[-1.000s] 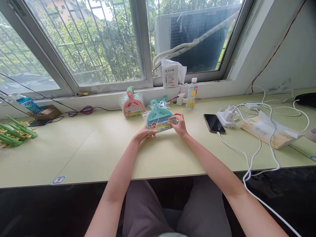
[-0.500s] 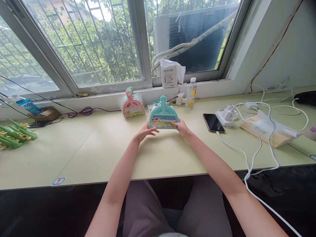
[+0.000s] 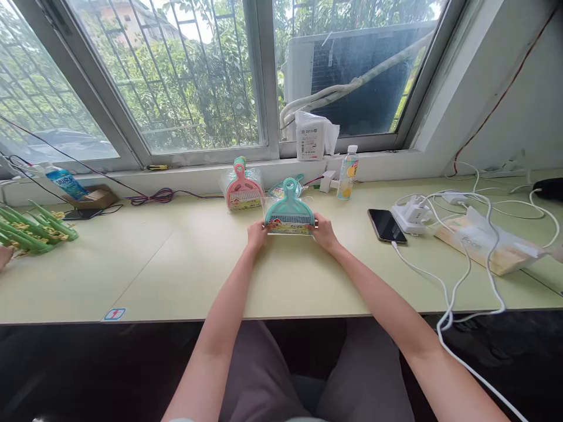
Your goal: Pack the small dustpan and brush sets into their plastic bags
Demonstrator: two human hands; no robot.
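Note:
A teal dustpan and brush set point(image 3: 289, 206) in a clear plastic wrapper, with a printed label along its lower edge, stands between my hands over the table. My left hand point(image 3: 257, 235) is closed on its left lower corner. On the opposite corner my right hand point(image 3: 324, 232) is closed, thumb toward the front. Just behind it lies another wrapped teal piece point(image 3: 281, 187), mostly hidden. To the left, against the wall under the window, leans a pink dustpan and brush set point(image 3: 243, 190) in similar wrapping, with a green handle showing behind it.
A drink bottle point(image 3: 347, 173) and a tissue pack point(image 3: 310, 140) stand at the back. On the right are a phone point(image 3: 387, 225), a power strip point(image 3: 411, 218), white cables and a tissue packet point(image 3: 488, 243). Green stalk-like items point(image 3: 37, 228) lie left, beside another person's hand point(image 3: 4, 257).
My left hand's fingers, stretched out before, now close on the set's left corner. More of the teal piece behind shows. Another person's hand has appeared at the far left. The view has shifted slightly.

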